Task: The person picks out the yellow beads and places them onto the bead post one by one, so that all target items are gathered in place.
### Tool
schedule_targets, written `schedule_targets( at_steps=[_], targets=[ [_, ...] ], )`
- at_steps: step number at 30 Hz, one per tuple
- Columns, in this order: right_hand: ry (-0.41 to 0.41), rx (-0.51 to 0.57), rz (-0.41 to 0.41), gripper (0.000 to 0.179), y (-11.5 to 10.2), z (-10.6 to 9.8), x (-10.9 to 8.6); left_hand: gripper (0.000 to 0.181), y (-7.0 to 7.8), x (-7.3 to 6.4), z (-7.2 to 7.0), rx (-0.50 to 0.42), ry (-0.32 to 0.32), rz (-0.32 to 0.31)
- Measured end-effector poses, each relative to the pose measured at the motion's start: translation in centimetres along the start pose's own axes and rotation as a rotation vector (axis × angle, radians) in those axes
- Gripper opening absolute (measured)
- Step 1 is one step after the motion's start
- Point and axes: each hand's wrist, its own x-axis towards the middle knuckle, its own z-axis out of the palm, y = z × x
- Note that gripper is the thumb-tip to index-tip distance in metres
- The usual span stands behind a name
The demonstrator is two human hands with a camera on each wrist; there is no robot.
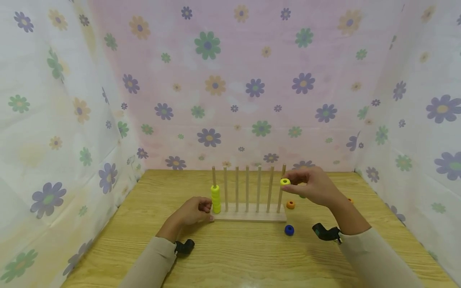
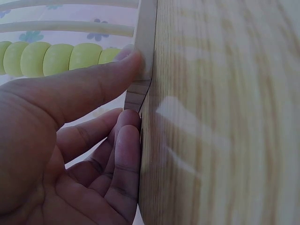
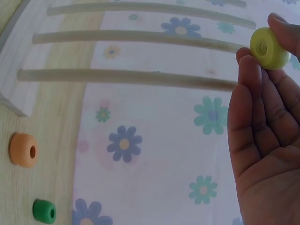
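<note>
A wooden peg rack (image 1: 248, 216) stands on the table with a row of upright pegs. Its leftmost peg carries a stack of yellow beads (image 1: 215, 200); the other pegs are bare. My left hand (image 1: 191, 212) grips the left end of the rack's base, thumb (image 2: 108, 79) on one face and fingers curled against the end. Between thumb and fingertips, my right hand (image 1: 315, 187) pinches a yellow bead (image 3: 276, 49) close to the top of the rightmost peg (image 3: 126, 77). The bead's hole shows, and no peg passes through it.
Right of the rack lie an orange bead (image 1: 290, 207) and, nearer, a blue bead (image 1: 289, 232). A green bead (image 3: 43, 212) and another orange bead (image 1: 350, 200) are partly hidden by my right hand and arm in the head view. Flowered cloth (image 1: 230, 100) walls the table.
</note>
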Motion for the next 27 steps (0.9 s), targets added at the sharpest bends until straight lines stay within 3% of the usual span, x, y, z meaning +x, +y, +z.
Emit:
schedule_targets(
  at_steps=[6,20,27],
  targets=[
    [-0.007,-0.016,-0.072,0.025,-0.8,0.5,1.0,0.054,0.0,-0.1,0.0,-0.001,-0.003,0.007],
    [-0.020,0.007,-0.103,0.020,-2.4,0.7,2.3,0.057,0.1,-0.2,0.0,0.006,0.003,-0.012],
    [-0.006,0.026,-0.107,0.024,-2.7,0.9,2.8,0.055,0.1,-0.2,0.0,0.022,0.000,0.009]
  ],
)
